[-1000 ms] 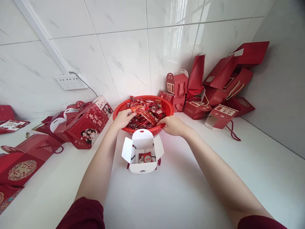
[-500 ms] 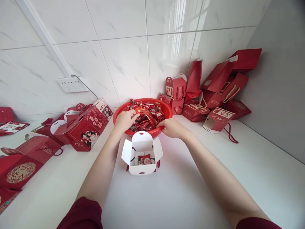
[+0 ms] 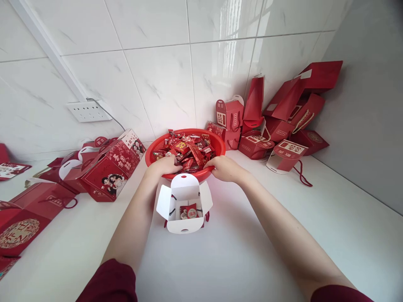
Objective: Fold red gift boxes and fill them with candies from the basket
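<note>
A red plastic basket (image 3: 217,140) full of red-wrapped candies (image 3: 192,151) stands against the tiled wall. My left hand (image 3: 163,165) reaches over its front left rim, fingertips down among the wrappers; what they hold, if anything, is hidden. At the front right rim, my right hand (image 3: 225,167) pinches the basket's edge between thumb and fingers. Just in front of the basket is an open gift box (image 3: 185,225), white inside, flaps spread, with a few red candy packets (image 3: 191,211) on its bottom. Dark red cord shows at its sides.
Several red gift boxes (image 3: 108,172) lie along the left side. More red boxes (image 3: 283,126) are piled in the right corner, one with a loose cord handle (image 3: 304,176). A socket strip (image 3: 88,111) with a cable is on the wall.
My left hand has moved down and toward me, from over the candies to the basket's front left. My right hand stays at the rim. The view has shifted slightly.
</note>
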`<act>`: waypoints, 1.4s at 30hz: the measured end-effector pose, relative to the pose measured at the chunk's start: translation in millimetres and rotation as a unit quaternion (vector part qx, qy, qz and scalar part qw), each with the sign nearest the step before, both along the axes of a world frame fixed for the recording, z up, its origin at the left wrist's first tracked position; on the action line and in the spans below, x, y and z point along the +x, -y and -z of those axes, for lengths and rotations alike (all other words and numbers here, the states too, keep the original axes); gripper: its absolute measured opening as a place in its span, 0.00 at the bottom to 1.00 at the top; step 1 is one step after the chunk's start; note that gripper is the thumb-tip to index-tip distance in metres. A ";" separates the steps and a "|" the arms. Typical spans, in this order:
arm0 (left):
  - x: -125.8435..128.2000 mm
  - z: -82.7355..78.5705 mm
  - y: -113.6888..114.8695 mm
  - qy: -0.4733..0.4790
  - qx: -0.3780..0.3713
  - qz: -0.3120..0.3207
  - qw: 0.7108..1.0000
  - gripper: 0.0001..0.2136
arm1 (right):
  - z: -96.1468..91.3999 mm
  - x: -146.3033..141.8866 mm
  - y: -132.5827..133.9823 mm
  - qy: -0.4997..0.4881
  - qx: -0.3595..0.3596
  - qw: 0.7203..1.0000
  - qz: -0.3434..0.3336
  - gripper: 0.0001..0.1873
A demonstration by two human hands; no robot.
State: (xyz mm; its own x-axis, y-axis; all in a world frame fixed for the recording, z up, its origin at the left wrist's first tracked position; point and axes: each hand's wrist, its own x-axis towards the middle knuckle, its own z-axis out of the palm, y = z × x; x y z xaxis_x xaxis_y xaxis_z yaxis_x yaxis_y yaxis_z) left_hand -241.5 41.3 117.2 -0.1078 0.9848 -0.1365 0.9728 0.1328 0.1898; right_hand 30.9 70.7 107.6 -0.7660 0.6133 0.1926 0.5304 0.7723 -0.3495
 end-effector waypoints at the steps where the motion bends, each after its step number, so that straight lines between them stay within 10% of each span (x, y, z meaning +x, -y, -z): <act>1: 0.4 0.0 -0.7 0.006 -0.014 0.000 1.000 0.24 | -0.5 0.1 0.4 0.000 0.001 1.000 0.000 0.22; 6: -1.4 -2.8 -1.2 0.035 -0.052 0.002 0.998 0.37 | -2.0 0.2 1.1 0.001 0.002 1.000 0.004 0.22; 22: -8.6 1.9 -0.8 0.205 0.088 0.058 0.973 0.23 | 1.1 -1.5 0.4 0.004 0.009 1.000 0.013 0.21; 42: -3.4 -13.2 19.0 0.443 0.223 0.074 0.865 0.21 | -1.3 -1.4 2.3 0.000 -0.010 1.000 0.013 0.23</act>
